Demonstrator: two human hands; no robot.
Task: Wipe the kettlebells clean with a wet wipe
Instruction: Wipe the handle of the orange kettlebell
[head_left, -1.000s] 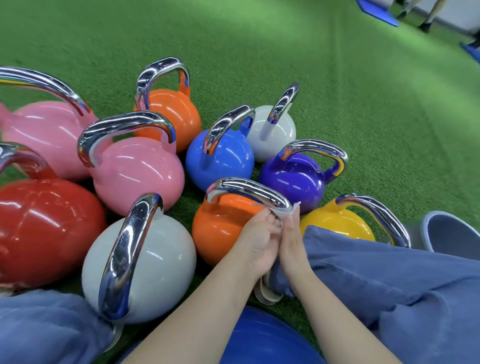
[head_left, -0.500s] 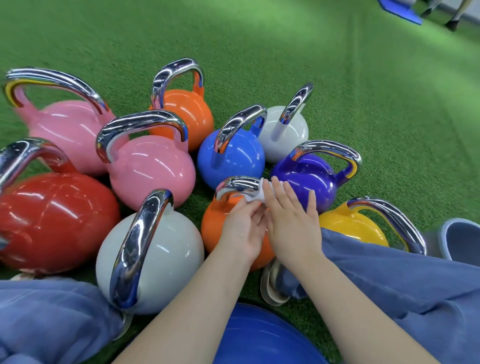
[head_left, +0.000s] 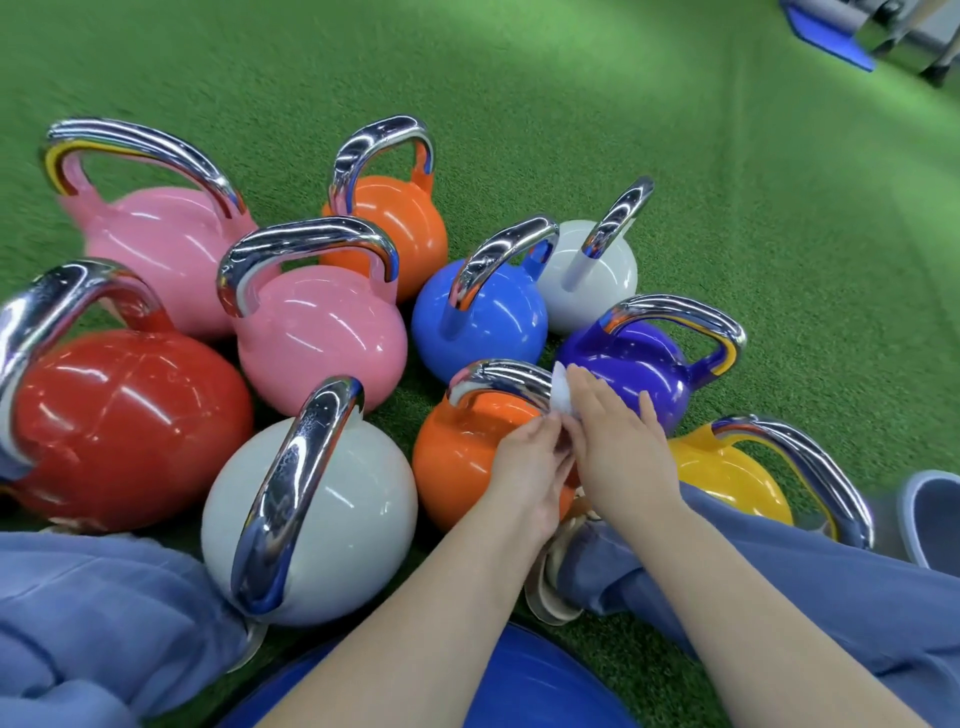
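Several coloured kettlebells with chrome handles stand clustered on green turf. The near orange kettlebell is right in front of me. A white wet wipe is wrapped over the right end of its chrome handle. My right hand lies flat over the wipe and presses it on the handle. My left hand pinches the wipe's lower part against the orange body. Around it stand a purple kettlebell, a yellow one, a blue one and a light grey one.
A red kettlebell, two pink ones, a far orange one and a small grey one fill the left and back. My blue-trousered legs flank the group. A blue ball lies at the bottom. Equipment stands far right.
Both hands moved up from the handle's right base onto its top right end with the wipe. My right hand flattened over the wipe. The view shifted left.
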